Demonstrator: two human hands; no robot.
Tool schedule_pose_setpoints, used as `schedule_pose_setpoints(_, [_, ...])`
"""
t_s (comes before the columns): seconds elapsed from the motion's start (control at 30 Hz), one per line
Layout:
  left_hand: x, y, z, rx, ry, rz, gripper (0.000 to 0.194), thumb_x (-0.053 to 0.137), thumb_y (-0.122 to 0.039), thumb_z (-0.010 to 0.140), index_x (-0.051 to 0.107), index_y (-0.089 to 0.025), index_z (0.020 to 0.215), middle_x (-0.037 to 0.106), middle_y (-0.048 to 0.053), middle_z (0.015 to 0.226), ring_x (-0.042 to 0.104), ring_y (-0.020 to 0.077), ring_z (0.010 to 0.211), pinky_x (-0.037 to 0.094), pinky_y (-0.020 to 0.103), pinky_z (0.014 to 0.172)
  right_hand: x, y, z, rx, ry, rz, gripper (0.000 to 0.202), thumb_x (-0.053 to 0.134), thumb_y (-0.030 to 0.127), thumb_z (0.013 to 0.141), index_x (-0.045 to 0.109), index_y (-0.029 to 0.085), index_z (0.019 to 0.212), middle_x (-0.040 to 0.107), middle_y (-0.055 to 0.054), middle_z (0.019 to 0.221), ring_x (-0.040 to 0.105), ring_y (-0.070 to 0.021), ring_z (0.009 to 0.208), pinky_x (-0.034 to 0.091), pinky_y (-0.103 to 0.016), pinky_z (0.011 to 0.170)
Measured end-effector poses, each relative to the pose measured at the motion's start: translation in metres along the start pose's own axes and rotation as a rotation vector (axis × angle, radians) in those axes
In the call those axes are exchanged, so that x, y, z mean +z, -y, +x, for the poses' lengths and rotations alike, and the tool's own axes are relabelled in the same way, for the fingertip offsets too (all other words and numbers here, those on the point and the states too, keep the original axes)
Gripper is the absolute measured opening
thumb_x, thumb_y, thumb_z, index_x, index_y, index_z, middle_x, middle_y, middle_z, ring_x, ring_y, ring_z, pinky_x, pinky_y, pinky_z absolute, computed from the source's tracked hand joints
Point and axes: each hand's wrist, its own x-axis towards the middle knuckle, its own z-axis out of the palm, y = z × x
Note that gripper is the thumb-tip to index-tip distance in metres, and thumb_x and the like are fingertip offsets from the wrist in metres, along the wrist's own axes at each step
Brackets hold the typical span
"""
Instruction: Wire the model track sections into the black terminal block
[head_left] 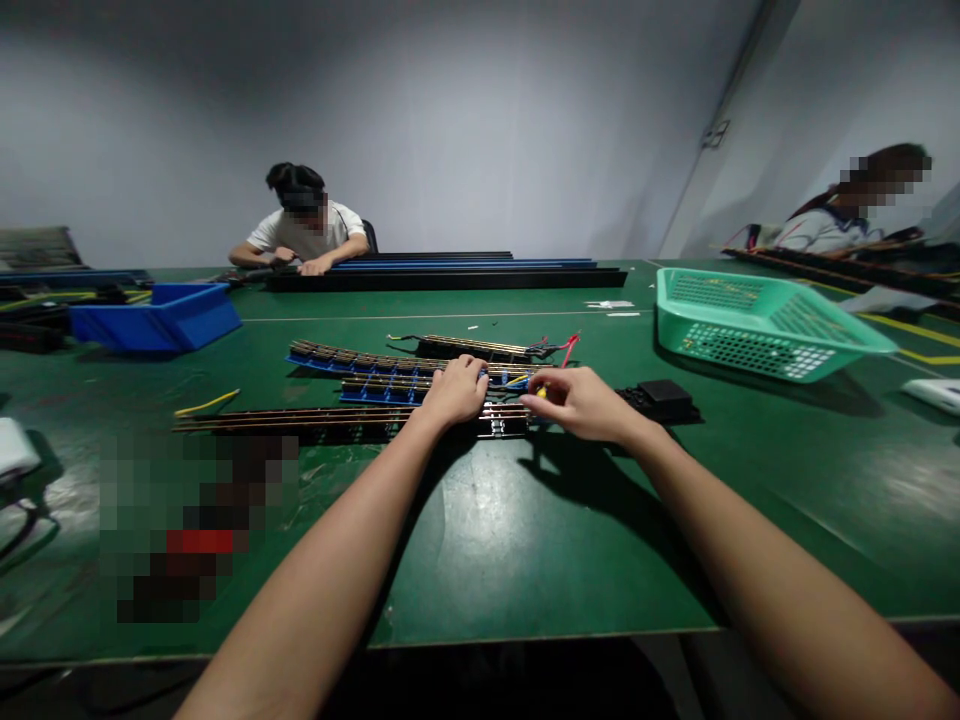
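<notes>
On the green table lies a long black rail (360,424) with copper-coloured strips, and a black block (664,398) sits at its right end. My left hand (456,390) rests on the rail from above, its fingers bent over it. To its right my right hand (574,400) is closed, thumb and fingers round something small and yellow (541,393) that is mostly hidden. Just behind are blue-based strips (352,362) and a shorter black strip (472,347) with red wires (571,346) at its right end.
A blue bin (161,318) is at the left, a green basket (765,325) at the right. Long black and blue bars (450,278) lie across the back. One person (307,225) sits behind them, another (832,225) at the far right. The table's front edge (525,637) is near.
</notes>
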Motion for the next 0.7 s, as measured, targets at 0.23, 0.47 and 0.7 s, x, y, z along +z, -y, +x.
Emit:
schedule_pose_setpoints(0.23, [0.002, 0.001, 0.001, -0.036, 0.007, 0.022, 0.035, 0.038, -0.035, 0.101, 0.054, -0.022, 0.128, 0.053, 0.012, 0.133, 0.050, 0.0272, 0.124, 0.041, 0.045, 0.100, 0.004, 0.010, 0.005, 0.143, -0.319, 0.223, 0.039, 0.060, 0.059, 0.084, 0.067, 0.020, 0.083, 0.060, 0.001, 0.058, 0.042, -0.0103, 0.044, 0.027, -0.024, 0.043])
schedule_pose_setpoints(0.47, [0.000, 0.000, 0.001, -0.048, 0.011, 0.024, 0.035, 0.038, -0.034, 0.100, 0.053, -0.018, 0.128, 0.053, 0.014, 0.133, 0.049, 0.0280, 0.125, 0.040, 0.045, 0.100, -0.020, 0.023, 0.010, 0.009, -0.642, 0.627, 0.039, 0.073, 0.050, 0.074, 0.057, 0.025, 0.098, 0.058, 0.005, 0.067, 0.036, -0.0065, 0.042, 0.030, -0.023, 0.041])
schedule_pose_setpoints(0.7, [-0.002, -0.002, 0.000, -0.053, 0.012, 0.026, 0.033, 0.039, -0.033, 0.100, 0.052, -0.019, 0.127, 0.053, 0.013, 0.135, 0.049, 0.0272, 0.126, 0.041, 0.044, 0.100, -0.022, -0.011, 0.023, 0.064, -0.532, 0.827, 0.047, 0.076, 0.035, 0.071, 0.051, 0.025, 0.109, 0.066, 0.006, 0.080, 0.045, -0.0052, 0.046, 0.040, -0.021, 0.046])
